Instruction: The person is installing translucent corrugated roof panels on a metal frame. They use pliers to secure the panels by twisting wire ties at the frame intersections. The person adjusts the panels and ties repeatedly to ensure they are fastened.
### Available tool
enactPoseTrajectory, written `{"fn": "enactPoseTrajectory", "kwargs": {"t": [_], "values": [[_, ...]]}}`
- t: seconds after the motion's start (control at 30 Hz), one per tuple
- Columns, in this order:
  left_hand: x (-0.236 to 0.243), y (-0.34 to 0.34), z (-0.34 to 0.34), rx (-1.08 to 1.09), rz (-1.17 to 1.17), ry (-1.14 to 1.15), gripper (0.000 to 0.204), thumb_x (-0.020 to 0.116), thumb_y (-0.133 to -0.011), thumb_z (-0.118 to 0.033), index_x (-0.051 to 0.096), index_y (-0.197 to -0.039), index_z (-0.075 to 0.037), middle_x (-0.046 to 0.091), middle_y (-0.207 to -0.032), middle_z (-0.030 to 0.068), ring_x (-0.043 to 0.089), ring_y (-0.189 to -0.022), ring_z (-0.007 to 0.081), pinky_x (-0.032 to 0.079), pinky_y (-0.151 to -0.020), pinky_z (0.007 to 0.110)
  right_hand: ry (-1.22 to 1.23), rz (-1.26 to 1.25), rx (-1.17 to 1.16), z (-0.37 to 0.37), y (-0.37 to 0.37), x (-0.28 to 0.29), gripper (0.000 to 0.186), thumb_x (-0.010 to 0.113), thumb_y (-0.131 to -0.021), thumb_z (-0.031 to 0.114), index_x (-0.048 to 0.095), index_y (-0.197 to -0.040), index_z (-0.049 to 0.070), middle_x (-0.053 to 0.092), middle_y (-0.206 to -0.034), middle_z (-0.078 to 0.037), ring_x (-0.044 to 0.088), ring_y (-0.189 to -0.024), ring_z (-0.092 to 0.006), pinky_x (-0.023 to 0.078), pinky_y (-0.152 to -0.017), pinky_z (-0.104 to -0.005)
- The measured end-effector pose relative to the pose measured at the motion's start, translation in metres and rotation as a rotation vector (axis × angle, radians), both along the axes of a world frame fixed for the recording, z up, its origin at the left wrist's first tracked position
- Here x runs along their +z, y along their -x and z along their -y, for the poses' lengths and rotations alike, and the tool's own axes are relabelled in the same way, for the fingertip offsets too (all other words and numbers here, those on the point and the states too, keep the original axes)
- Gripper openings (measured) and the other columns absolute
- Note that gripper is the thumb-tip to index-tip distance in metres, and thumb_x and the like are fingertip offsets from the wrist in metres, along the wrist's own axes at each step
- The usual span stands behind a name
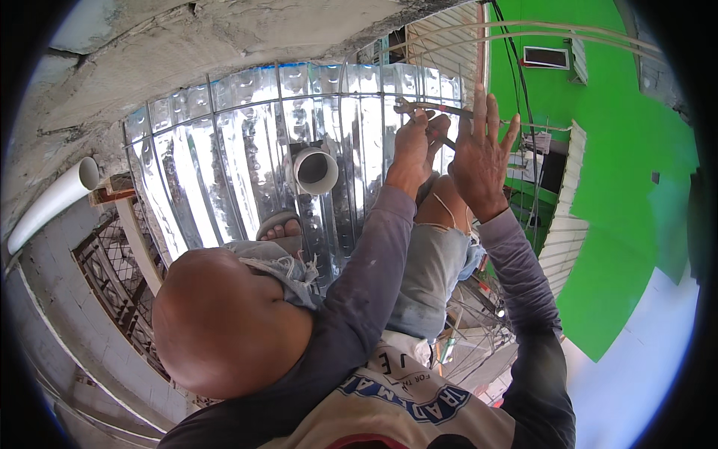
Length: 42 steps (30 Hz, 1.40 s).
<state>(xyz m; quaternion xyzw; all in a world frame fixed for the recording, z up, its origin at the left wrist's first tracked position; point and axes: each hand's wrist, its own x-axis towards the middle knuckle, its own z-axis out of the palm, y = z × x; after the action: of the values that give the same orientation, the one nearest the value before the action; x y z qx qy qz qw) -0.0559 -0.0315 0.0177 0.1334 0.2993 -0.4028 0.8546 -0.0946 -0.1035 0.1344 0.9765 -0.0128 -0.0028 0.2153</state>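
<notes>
**Two hands at pliers above a metal roof**

Pliers (419, 112) are gripped in the left hand (413, 146) at a thin wire (538, 126). The right hand (479, 161) is held beside, fingers spread. Corrugated metal sheeting (224, 157) and a white pipe (315, 170) lie beyond.

A shiny corrugated metal roof sheet (224, 150) fills the middle, with a short white plastic pipe (316, 170) opening out of it. A longer white plastic pipe (52, 200) lies at the left beside a rough grey concrete wall (149, 52). A bright green painted wall (628, 187) stands at the right, carrying a small louvred vent (546, 57). Black cables (516, 67) run across it.
</notes>
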Motion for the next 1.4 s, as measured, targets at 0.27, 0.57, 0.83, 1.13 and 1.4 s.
{"fn": "enactPoseTrajectory", "kwargs": {"t": [0.27,0.57,0.83,1.13,1.4], "values": [[-0.027,-0.018,0.005,0.092,-0.112,0.106,0.041,0.045,-0.116,-0.034,0.060,-0.132,0.001,0.072,-0.117,0.0173,0.073,-0.104,0.0224,0.065,-0.087,0.032,0.092,-0.053,0.135,-0.010,-0.033,-0.009,0.053,0.056,-0.093,0.008,0.056,-0.145,-0.004,0.023,-0.175,-0.015,0.020,-0.163,-0.0340,0.014,-0.126,-0.0720],[-0.036,-0.029,0.002,0.235,-0.119,0.234,0.042,0.042,-0.117,-0.032,0.058,-0.125,0.006,0.070,-0.113,0.0191,0.071,-0.102,0.0241,0.065,-0.090,0.034,0.232,-0.178,0.238,-0.027,-0.072,0.012,0.021,0.066,-0.089,0.017,0.078,-0.102,0.003,0.063,-0.118,-0.008,0.056,-0.122,-0.0273,0.034,-0.117,-0.0599],[-0.021,-0.034,0.007,0.265,-0.214,0.208,0.042,0.040,-0.117,-0.032,0.055,-0.127,0.006,0.070,-0.112,0.0198,0.071,-0.104,0.0262,0.065,-0.091,0.036,0.318,-0.184,0.304,-0.016,-0.085,0.007,0.016,0.067,-0.085,0.015,0.075,-0.094,0.004,0.064,-0.113,-0.009,0.060,-0.113,-0.0271,0.035,-0.115,-0.0566],[-0.029,-0.034,0.006,0.307,-0.203,0.243,0.041,0.042,-0.117,-0.037,0.061,-0.120,-0.001,0.070,-0.109,0.0126,0.070,-0.102,0.0229,0.061,-0.093,0.037,0.445,-0.415,0.291,-0.025,-0.093,0.006,0.018,0.066,-0.093,0.020,0.071,-0.102,0.006,0.069,-0.090,-0.010,0.070,-0.093,-0.0260,0.052,-0.094,-0.0412],[-0.009,-0.031,0.014,0.216,-0.187,0.254,0.064,0.069,-0.095,-0.070,0.058,-0.117,-0.010,0.066,-0.110,0.0075,0.064,-0.109,0.0219,0.051,-0.103,0.040,-0.176,-0.794,-0.191,0.006,-0.135,0.016,0.037,0.068,-0.095,0.021,0.058,-0.122,-0.003,0.072,-0.080,-0.018,0.073,-0.067,-0.0228,0.057,-0.056,-0.0401]]}}
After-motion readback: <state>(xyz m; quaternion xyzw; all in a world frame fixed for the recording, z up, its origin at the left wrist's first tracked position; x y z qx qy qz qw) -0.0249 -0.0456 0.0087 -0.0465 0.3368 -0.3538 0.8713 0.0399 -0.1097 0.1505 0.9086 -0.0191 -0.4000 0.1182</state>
